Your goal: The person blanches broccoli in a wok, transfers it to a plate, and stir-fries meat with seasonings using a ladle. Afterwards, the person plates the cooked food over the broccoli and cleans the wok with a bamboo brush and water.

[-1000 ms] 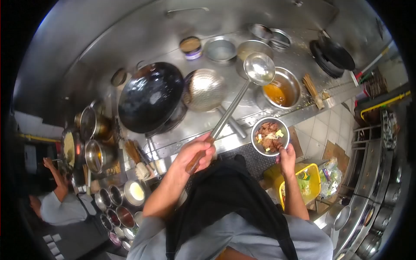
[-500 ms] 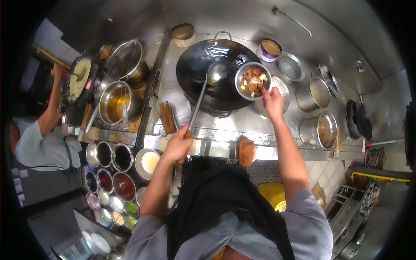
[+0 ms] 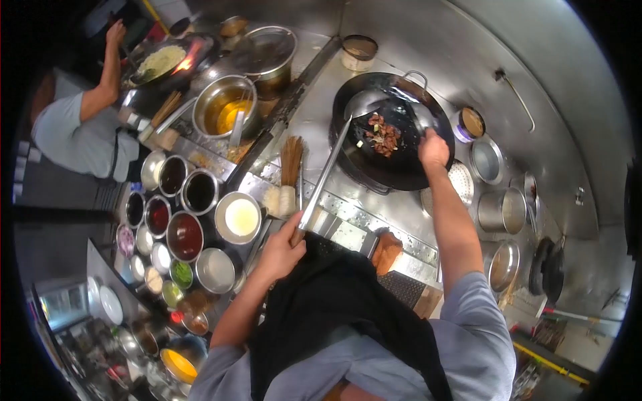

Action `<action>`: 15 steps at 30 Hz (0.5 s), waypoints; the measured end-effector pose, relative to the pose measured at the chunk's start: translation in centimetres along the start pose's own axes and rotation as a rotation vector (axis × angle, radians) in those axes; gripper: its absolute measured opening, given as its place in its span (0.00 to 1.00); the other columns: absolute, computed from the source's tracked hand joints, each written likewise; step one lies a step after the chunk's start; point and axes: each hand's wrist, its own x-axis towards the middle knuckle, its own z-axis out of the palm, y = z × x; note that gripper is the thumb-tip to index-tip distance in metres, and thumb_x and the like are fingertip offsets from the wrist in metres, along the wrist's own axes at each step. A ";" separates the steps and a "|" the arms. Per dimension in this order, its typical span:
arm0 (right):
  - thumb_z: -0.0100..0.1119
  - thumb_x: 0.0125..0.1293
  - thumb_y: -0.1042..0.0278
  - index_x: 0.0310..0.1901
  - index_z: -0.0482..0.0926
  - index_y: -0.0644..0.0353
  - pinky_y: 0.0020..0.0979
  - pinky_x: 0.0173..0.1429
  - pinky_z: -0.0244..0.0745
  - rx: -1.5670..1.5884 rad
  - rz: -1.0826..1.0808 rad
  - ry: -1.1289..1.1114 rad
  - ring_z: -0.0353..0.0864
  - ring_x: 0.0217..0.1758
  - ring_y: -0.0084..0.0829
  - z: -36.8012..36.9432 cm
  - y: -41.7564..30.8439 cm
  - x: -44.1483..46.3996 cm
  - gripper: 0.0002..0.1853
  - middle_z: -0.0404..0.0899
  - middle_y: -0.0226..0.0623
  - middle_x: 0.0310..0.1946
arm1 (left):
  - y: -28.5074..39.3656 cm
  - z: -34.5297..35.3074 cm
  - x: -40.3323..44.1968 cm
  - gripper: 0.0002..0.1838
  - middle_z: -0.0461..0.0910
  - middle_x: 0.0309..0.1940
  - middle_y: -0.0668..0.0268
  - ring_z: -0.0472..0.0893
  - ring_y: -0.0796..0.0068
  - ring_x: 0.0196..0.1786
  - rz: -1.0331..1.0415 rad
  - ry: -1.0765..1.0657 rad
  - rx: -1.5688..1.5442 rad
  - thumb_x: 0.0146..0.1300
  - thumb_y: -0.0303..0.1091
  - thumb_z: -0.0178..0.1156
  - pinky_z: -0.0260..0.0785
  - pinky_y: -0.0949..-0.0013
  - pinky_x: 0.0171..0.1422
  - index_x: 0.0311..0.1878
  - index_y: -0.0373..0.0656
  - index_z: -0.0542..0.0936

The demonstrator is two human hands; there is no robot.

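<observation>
My left hand (image 3: pixel 283 247) is closed around the handle end of a long metal ladle (image 3: pixel 326 175). The ladle's bowl rests inside the black wok (image 3: pixel 354 150), at its far left. Over the wok's right side, my right hand (image 3: pixel 433 151) grips a small metal bowl (image 3: pixel 422 116), which is tipped on its side toward the wok's middle. Chopped brown meat pieces (image 3: pixel 383 135) with some pale bits lie on the wok's bottom, between ladle and bowl.
A bamboo brush (image 3: pixel 291 164) stands left of the wok, near a pot of yellow liquid (image 3: pixel 224 110). Several sauce containers (image 3: pixel 185 235) fill the left side. A perforated strainer (image 3: pixel 460 182) and metal pots (image 3: pixel 501 210) stand right. Another person (image 3: pixel 87 127) cooks at a flaming wok, far left.
The food has gone from the small bowl into the wok. My right hand has tilted that bowl over the wok. The view has turned, and the ladle's bowl now sits farther left in the wok.
</observation>
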 end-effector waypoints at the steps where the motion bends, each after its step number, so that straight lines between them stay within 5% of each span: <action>1: 0.58 0.67 0.62 0.45 0.80 0.54 0.53 0.52 0.78 0.000 -0.024 0.028 0.84 0.48 0.56 -0.4 0.8 0.0 0.09 0.85 0.54 0.41 | 0.2 -0.1 -1.3 0.36 0.80 0.28 0.60 0.81 0.69 0.25 -0.142 -0.059 -0.230 0.64 0.26 0.59 0.73 0.64 0.31 0.76 0.47 0.63; 2: 0.59 0.66 0.62 0.43 0.79 0.55 0.55 0.52 0.77 0.061 -0.046 0.088 0.83 0.47 0.59 -0.8 1.6 -0.2 0.09 0.84 0.55 0.40 | -0.7 0.3 -2.6 0.37 0.74 0.26 0.68 0.74 0.82 0.22 -0.103 -0.054 -0.446 0.65 0.20 0.56 0.68 0.72 0.24 0.77 0.47 0.61; 5: 0.63 0.64 0.59 0.39 0.78 0.59 0.53 0.47 0.75 0.201 -0.073 0.267 0.80 0.40 0.63 1.2 6.2 0.4 0.12 0.82 0.55 0.32 | 0.8 -0.2 -7.6 0.39 0.73 0.26 0.67 0.73 0.78 0.20 -0.044 -0.011 -0.765 0.65 0.16 0.54 0.69 0.72 0.23 0.79 0.47 0.56; 6: 0.62 0.65 0.63 0.37 0.77 0.61 0.49 0.40 0.76 0.200 -0.244 0.434 0.82 0.31 0.54 2.4 8.2 0.7 0.10 0.81 0.49 0.26 | 0.7 -0.3 -9.5 0.41 0.71 0.26 0.66 0.72 0.76 0.20 0.005 -0.010 -0.849 0.65 0.15 0.54 0.70 0.72 0.23 0.80 0.46 0.53; 8: 0.62 0.66 0.71 0.31 0.75 0.57 0.28 0.23 0.74 1.087 0.193 0.131 0.76 0.21 0.22 1.7 8.4 -0.3 0.07 0.79 0.35 0.22 | 1.1 0.0 -13.3 0.42 0.68 0.22 0.66 0.70 0.74 0.16 0.043 0.094 -0.983 0.66 0.23 0.58 0.67 0.72 0.21 0.80 0.45 0.50; 15: 0.61 0.67 0.70 0.41 0.73 0.56 0.26 0.26 0.72 1.630 0.404 0.072 0.73 0.20 0.22 0.6 11.3 -5.8 0.06 0.82 0.37 0.26 | 0.1 -0.5 -20.8 0.41 0.69 0.22 0.67 0.70 0.76 0.14 0.013 0.651 -1.090 0.66 0.25 0.55 0.66 0.72 0.17 0.80 0.47 0.49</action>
